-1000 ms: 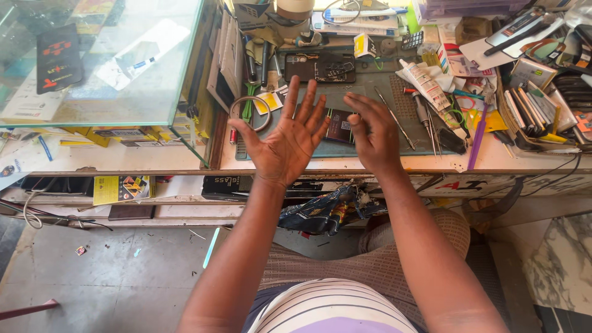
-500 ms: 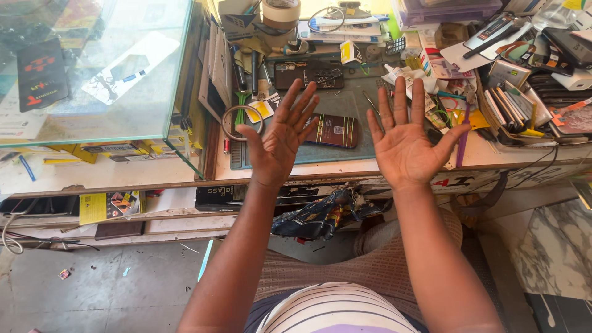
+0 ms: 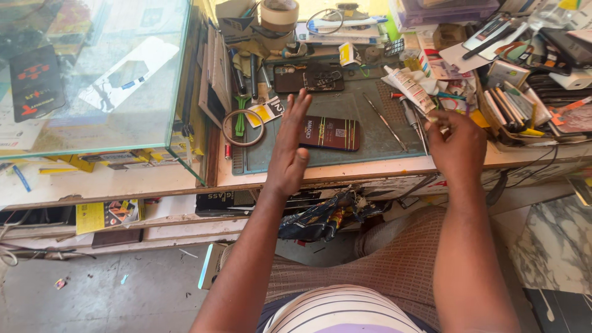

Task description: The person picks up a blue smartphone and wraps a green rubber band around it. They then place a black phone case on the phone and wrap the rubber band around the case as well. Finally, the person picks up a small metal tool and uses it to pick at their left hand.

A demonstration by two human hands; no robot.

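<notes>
My left hand is held edge-on over the green work mat, fingers straight and together, holding nothing. It hovers just left of a dark brown flat box lying on the mat. My right hand reaches to the mat's right edge with its fingers curled near a thin metal tool and a white tube. Whether it grips anything is hidden by the back of the hand.
A glass display case stands at the left. A metal ring, green tweezers, a tape roll, a dark opened phone and cluttered trays of tools crowd the bench. Dark cloth hangs under the bench edge.
Both palms were raised open and spread before. My left hand has turned edge-on, and my right hand has dropped to the right, curling toward the tools at the mat's edge.
</notes>
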